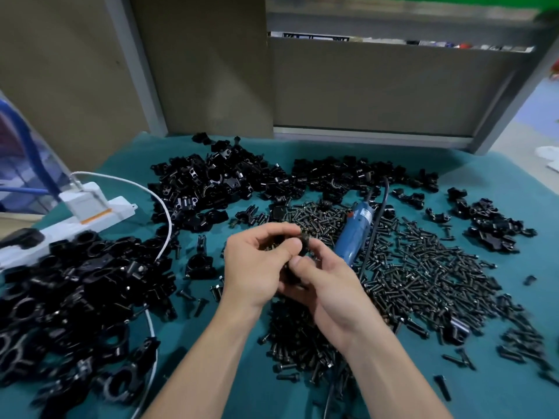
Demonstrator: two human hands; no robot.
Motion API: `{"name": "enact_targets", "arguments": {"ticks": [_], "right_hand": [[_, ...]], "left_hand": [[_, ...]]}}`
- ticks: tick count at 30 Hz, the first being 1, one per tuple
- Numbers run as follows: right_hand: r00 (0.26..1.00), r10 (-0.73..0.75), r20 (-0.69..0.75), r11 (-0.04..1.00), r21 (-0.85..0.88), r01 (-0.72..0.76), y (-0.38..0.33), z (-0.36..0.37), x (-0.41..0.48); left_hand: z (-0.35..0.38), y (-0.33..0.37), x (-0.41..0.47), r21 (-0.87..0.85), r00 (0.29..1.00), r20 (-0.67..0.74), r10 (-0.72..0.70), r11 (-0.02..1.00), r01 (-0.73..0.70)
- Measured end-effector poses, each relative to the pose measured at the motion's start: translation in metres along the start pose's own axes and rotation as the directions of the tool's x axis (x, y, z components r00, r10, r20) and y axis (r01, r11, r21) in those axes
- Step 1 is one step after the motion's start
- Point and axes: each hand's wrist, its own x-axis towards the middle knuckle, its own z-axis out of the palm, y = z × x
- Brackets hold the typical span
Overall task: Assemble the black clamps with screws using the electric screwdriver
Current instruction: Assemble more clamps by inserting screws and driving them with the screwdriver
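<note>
Fingers of the left hand point(257, 267) curl round a black clamp point(305, 239) just left of the blue screwdriver point(355, 234), and the right hand point(329, 285) pinches the same clamp from below with thumb and fingers. The screwdriver lies on the green cloth point(529, 297) among a wide spread of black screws point(423, 267). Heaps of loose clamps point(208, 182) lie beyond and left of the screwdriver, with a white power strip point(90, 213) further left.

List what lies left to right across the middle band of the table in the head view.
power strip → lone black clamp → left hand → electric screwdriver → small clamp pile
</note>
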Motion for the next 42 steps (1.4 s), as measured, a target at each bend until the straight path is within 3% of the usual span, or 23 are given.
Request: {"name": "enact_targets", "arguments": {"ticks": [4, 7, 9, 11, 13, 17, 21, 24, 26, 28, 30, 33, 36, 38, 40, 42], "right_hand": [[0.994, -0.106, -0.018, 0.973, -0.21, 0.1, -0.02, 0.014, -0.002], [0.985, -0.161, 0.061, 0.918, -0.358, 0.172, -0.027, 0.033, 0.001], [0.977, -0.156, 0.146, 0.882, -0.424, 0.204, -0.023, 0.056, 0.007], [0.977, -0.132, 0.168, 0.835, -0.512, 0.201, -0.014, 0.086, 0.017], [0.98, -0.119, 0.161, 0.779, -0.597, 0.193, 0.002, 0.12, 0.028], [0.963, -0.098, 0.249, 0.69, -0.68, 0.247, 0.032, 0.182, 0.04], [0.956, -0.1, 0.277, 0.597, -0.752, 0.281, 0.053, 0.223, 0.057], [0.92, -0.01, 0.391, 0.328, -0.868, 0.372, 0.065, 0.23, 0.067], [0.895, 0.085, 0.437, 0.226, -0.884, 0.41, 0.07, 0.225, 0.069], [0.889, 0.1, 0.448, 0.247, -0.876, 0.414, 0.07, 0.212, 0.073], [0.906, 0.016, 0.423, 0.363, -0.847, 0.389, 0.06, 0.196, 0.08], [0.946, -0.128, 0.297, 0.485, -0.814, 0.321, 0.03, 0.164, 0.096], [0.951, -0.272, 0.144, 0.466, -0.845, 0.261, -0.003, 0.125, 0.114], [0.957, -0.263, 0.121, 0.321, -0.925, 0.205, -0.015, 0.109, 0.127], [0.97, -0.196, 0.143, 0.057, -0.986, 0.156, -0.026, 0.087, 0.151], [0.975, -0.144, 0.171, -0.139, -0.979, 0.152, -0.03, 0.076, 0.174]], "left_hand": [[-0.003, 0.02, -0.001, -0.025, 0.998, -0.059, 0.006, 1.0, -0.008], [-0.024, 0.028, -0.008, 0.031, 0.997, -0.076, -0.019, 0.999, 0.021], [-0.045, 0.029, -0.021, 0.041, 0.984, -0.177, -0.01, 0.999, 0.017], [-0.065, 0.028, -0.036, -0.019, 0.935, -0.355, -0.001, 1.0, -0.007], [-0.086, 0.026, -0.052, -0.117, 0.841, -0.539, -0.048, 0.993, -0.018], [-0.112, 0.031, -0.07, -0.195, 0.718, -0.684, -0.128, 0.981, -0.011], [-0.134, 0.034, -0.074, -0.054, 0.681, -0.73, -0.061, 0.998, 0.032], [-0.139, 0.035, -0.078, 0.029, 0.642, -0.765, -0.06, 0.992, 0.126], [-0.136, 0.034, -0.08, 0.086, 0.623, -0.782, -0.039, 0.982, 0.169], [-0.128, 0.033, -0.082, 0.199, 0.601, -0.797, 0.066, 0.967, 0.157], [-0.115, 0.028, -0.081, 0.356, 0.586, -0.769, 0.254, 0.932, 0.063], [-0.087, 0.021, -0.069, 0.521, 0.649, -0.62, 0.441, 0.85, -0.079], [-0.05, 0.014, -0.04, 0.541, 0.762, -0.465, 0.451, 0.826, -0.158], [-0.032, 0.008, -0.017, 0.55, 0.835, -0.422, 0.354, 0.832, -0.075], [-0.008, -0.002, 0.003, 0.536, 0.888, -0.394, 0.236, 0.844, 0.014], [0.004, -0.018, 0.016, 0.543, 0.917, -0.36, 0.171, 0.838, 0.057]]}}
